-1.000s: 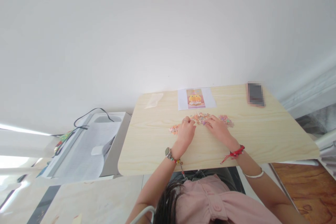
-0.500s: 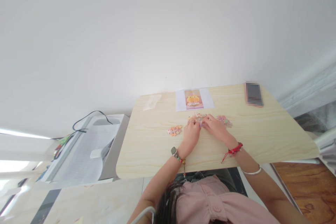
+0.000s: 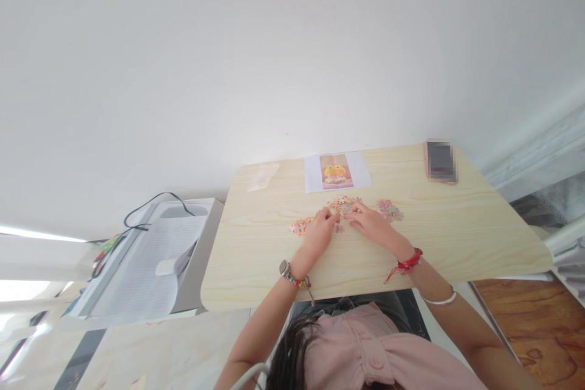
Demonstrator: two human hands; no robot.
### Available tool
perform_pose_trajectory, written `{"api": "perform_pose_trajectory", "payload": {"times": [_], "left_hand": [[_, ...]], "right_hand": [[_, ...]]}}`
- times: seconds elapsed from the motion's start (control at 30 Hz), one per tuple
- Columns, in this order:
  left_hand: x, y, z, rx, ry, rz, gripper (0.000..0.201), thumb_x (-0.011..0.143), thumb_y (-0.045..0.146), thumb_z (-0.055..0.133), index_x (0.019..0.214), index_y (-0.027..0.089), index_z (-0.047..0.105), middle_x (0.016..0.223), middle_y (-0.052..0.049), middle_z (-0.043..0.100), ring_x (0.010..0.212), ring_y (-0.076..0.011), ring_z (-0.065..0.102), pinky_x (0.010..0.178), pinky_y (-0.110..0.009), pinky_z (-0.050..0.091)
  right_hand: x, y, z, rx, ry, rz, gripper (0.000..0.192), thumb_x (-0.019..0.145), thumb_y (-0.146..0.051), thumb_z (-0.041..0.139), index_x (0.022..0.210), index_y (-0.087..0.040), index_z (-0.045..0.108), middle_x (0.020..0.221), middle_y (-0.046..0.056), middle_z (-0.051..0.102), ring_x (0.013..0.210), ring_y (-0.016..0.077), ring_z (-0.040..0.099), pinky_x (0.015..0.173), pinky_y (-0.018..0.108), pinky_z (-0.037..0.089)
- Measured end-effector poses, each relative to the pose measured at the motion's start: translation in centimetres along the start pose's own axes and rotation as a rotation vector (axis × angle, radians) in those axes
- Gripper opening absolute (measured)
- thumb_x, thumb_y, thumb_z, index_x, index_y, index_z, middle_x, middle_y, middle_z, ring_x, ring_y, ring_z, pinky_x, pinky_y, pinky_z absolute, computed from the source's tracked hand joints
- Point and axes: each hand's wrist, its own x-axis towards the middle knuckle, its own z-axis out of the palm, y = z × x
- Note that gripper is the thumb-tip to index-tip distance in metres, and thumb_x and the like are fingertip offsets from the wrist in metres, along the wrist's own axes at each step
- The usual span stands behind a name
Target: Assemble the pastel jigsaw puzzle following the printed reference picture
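Puzzle pieces point(image 3: 346, 202) lie in a loose heap on the tabletop point(image 3: 256, 262), in front of both hands. If this heap is the centre of a clock, with twelve toward the wall point(image 3: 292, 61), a second heap point(image 3: 298, 227) is at eight o'clock, partly covered by the left hand point(image 3: 321, 232), and a third heap point(image 3: 390, 210) is near three o'clock, apart from the right hand point(image 3: 372, 225). One purple piece point(image 3: 339, 229) lies alone at six o'clock, between the hands.

The left hand comes from seven o'clock; its fingers are bent, with tips close together, but I cannot tell whether they pinch a piece. The right hand comes from between four and five; its fingers are slightly spread at the heap's near edge, and I cannot tell whether they hold something.

At twelve o'clock lies a sheet point(image 3: 336, 172) with a yellow figure printed on it. The phone point(image 3: 440, 162) is at two o'clock, and a clear bag point(image 3: 264, 177) is near ten.
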Motion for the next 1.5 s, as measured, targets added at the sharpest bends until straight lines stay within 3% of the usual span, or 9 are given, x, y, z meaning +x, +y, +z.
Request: {"api": "perform_pose_trajectory", "payload": {"times": [0.13,0.5,0.67,0.77,0.9,1.1,1.27,1.37,1.5], "left_hand": [[-1.0,0.2,0.1,0.037,0.054,-0.067,0.021,0.083,0.018,0.043,0.101,0.019,0.055,0.097,-0.005,0.048,0.084,-0.0149,0.051,0.071,-0.026,0.043],[-1.2,0.4,0.3,0.068,0.006,0.021,0.014,0.079,0.018,0.051,0.092,0.016,0.056,0.093,-0.006,0.049,0.085,-0.0156,0.052,0.075,-0.029,0.046],[-0.7,1.0,0.0,0.039,0.023,0.089,0.014,0.077,0.019,0.053,0.09,0.016,0.055,0.091,-0.007,0.051,0.088,-0.0181,0.053,0.078,-0.032,0.046],[0.9,2.4,0.1,0.029,0.019,0.146,0.016,0.078,0.023,0.053,0.092,0.016,0.055,0.095,-0.008,0.05,0.09,-0.0183,0.053,0.078,-0.031,0.047],[4.1,6.0,0.7,0.04,0.026,0.249,0.018,0.079,0.025,0.053,0.094,0.015,0.055,0.098,-0.008,0.05,0.094,-0.0194,0.052,0.08,-0.032,0.046],[6.8,10.1,1.7,0.051,0.045,0.335,0.022,0.084,0.022,0.044,0.104,0.015,0.051,0.1,-0.009,0.051,0.093,-0.02,0.05,0.076,-0.029,0.045],[5.1,6.9,1.2,0.065,0.06,0.163,0.023,0.08,0.02,0.052,0.103,0.015,0.051,0.102,-0.009,0.049,0.092,-0.0199,0.051,0.074,-0.03,0.045],[3.0,4.2,0.4,0.079,0.067,-0.037,0.023,0.08,0.022,0.052,0.102,0.017,0.051,0.103,-0.008,0.048,0.094,-0.0195,0.051,0.072,-0.029,0.046],[1.1,2.9,-0.2,0.103,0.054,-0.126,0.019,0.08,0.023,0.053,0.097,0.017,0.054,0.1,-0.008,0.049,0.096,-0.0203,0.051,0.074,-0.029,0.045]], "right_hand": [[-0.1,-1.0,0.5,-0.037,-0.045,-0.015,0.017,0.082,-0.02,0.047,0.09,-0.021,0.061,0.097,0.005,0.052,0.076,0.0147,0.056,0.06,0.025,0.043],[-0.8,-1.7,2.6,0.014,0.028,0.024,0.013,0.084,-0.02,0.045,0.079,-0.019,0.057,0.09,0.004,0.055,0.076,0.0145,0.055,0.059,0.024,0.042],[-1.3,-0.9,2.3,-0.024,0.062,-0.004,0.015,0.086,-0.021,0.041,0.082,-0.018,0.056,0.089,0.005,0.054,0.071,0.0135,0.055,0.054,0.024,0.041],[-2.4,0.8,1.0,-0.056,0.119,-0.008,0.018,0.087,-0.022,0.039,0.082,-0.018,0.056,0.088,0.005,0.054,0.072,0.0146,0.055,0.058,0.026,0.043],[-4.6,4.1,-1.0,-0.097,0.229,0.056,0.019,0.088,-0.024,0.038,0.084,-0.018,0.056,0.098,0.008,0.054,0.09,0.0195,0.054,0.069,0.03,0.045],[-7.1,7.9,-1.8,-0.118,0.231,0.223,0.021,0.088,-0.026,0.038,0.086,-0.019,0.057,0.089,0.006,0.055,0.078,0.0164,0.056,0.064,0.027,0.044],[-7.5,7.7,-2.0,-0.156,0.225,0.267,0.024,0.089,-0.027,0.037,0.086,-0.019,0.059,0.088,0.006,0.055,0.078,0.0161,0.056,0.064,0.026,0.043],[-7.0,6.1,-2.1,-0.146,0.247,0.253,0.024,0.089,-0.027,0.036,0.088,-0.019,0.059,0.089,0.006,0.055,0.082,0.0168,0.056,0.068,0.026,0.044],[-4.8,3.2,-1.4,-0.13,0.231,0.154,0.021,0.088,-0.022,0.039,0.091,-0.019,0.059,0.1,0.008,0.054,0.096,0.0194,0.052,0.074,0.028,0.042]]}}
